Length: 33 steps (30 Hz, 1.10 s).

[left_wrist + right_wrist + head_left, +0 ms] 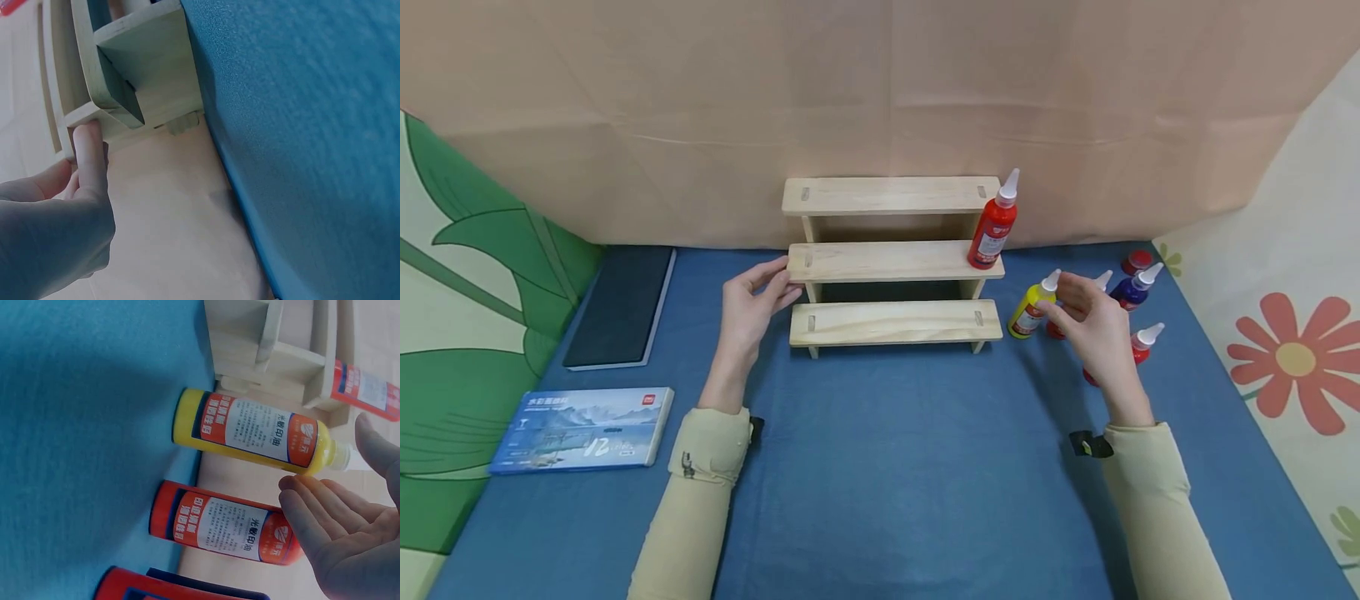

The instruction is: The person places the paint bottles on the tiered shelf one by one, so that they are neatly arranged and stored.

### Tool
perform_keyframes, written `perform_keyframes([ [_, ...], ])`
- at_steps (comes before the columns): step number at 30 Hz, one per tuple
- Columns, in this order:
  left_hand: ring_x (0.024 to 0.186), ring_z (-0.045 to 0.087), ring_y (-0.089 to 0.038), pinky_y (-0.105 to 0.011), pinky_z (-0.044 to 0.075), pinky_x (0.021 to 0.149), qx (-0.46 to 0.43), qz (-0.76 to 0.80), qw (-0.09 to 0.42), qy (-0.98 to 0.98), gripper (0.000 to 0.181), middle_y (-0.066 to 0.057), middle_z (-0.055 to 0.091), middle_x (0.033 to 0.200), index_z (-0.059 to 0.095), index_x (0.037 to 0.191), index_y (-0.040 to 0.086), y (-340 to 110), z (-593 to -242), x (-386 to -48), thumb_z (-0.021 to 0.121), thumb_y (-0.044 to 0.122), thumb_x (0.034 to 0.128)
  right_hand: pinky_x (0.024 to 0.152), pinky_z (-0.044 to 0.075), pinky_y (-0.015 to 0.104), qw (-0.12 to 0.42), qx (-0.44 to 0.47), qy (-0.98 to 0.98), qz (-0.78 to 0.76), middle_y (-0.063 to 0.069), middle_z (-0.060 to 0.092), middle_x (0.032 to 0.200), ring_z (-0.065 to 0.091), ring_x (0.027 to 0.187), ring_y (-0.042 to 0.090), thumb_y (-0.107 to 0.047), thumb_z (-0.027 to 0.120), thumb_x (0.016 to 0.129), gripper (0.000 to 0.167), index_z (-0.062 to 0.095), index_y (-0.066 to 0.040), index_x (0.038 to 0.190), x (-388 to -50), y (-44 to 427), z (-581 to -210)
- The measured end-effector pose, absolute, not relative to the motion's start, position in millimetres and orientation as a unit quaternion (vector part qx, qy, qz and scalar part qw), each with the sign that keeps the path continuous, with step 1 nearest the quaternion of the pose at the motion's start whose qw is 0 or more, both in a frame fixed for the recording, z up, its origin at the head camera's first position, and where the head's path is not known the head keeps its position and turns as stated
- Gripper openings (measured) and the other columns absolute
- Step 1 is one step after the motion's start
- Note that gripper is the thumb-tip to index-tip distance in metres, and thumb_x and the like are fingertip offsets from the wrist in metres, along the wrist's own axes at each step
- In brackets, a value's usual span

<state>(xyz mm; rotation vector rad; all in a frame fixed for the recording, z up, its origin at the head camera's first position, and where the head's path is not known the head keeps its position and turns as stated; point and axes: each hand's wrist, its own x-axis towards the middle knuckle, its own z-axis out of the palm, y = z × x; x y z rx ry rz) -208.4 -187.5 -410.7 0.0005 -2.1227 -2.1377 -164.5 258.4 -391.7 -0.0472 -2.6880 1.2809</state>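
A three-tier wooden display stand point(895, 322) stands at the back of the table. My left hand point(754, 302) pinches the left end of its middle tier, thumb and fingers at the board's edge in the left wrist view. A red ink bottle point(992, 229) with a white nozzle stands upright at the right end of that tier. To the right of the stand, a yellow ink bottle point(256, 432) stands on the table. My right hand point(1093, 321) is beside its nozzle, thumb apart from extended fingers. Another red bottle point(225, 522) is just below those fingers in the right wrist view.
Several more bottles, among them a blue one point(1131, 292) and a red one point(1141, 348), stand behind and right of my right hand, which partly hides them. On the left lie a dark notebook point(621, 308) and a blue paint box point(583, 429). A beige cloth point(700, 125) hangs behind.
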Motion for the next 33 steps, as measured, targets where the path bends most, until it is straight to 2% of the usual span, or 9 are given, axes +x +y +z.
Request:
perform_keyframes([
  [8,0.096,0.075,-0.009,-0.028,0.063,0.095,-0.003,-0.706,0.067,-0.705,0.037,-0.019,0.060,0.124,0.060,0.146,-0.010,-187,-410,-209,0.058,0.004,0.1108,0.110,0.052,0.059,0.070,-0.022,-0.902,0.426,0.029,0.059,0.146,0.060,0.133,0.044,-0.031,0.077,0.102,0.071,0.048,0.006,0.155,-167,256,-398],
  [24,0.097,0.074,-0.011,-0.028,0.063,0.096,-0.002,-0.708,0.066,-0.703,0.037,-0.020,0.059,0.126,0.060,0.146,-0.009,-187,-411,-207,0.058,0.004,0.1109,0.105,0.056,0.058,0.081,-0.011,-0.911,0.404,0.030,0.065,0.136,0.066,0.123,0.045,-0.021,0.078,0.102,0.058,0.055,0.009,0.147,-172,253,-412],
  [33,0.096,0.075,-0.011,-0.028,0.063,0.095,-0.003,-0.708,0.066,-0.703,0.037,-0.022,0.059,0.126,0.060,0.146,-0.009,-187,-409,-207,0.058,0.004,0.1107,0.106,0.056,0.060,0.085,-0.018,-0.909,0.408,0.030,0.064,0.139,0.065,0.124,0.046,-0.021,0.075,0.104,0.054,0.056,0.008,0.146,-172,252,-415],
])
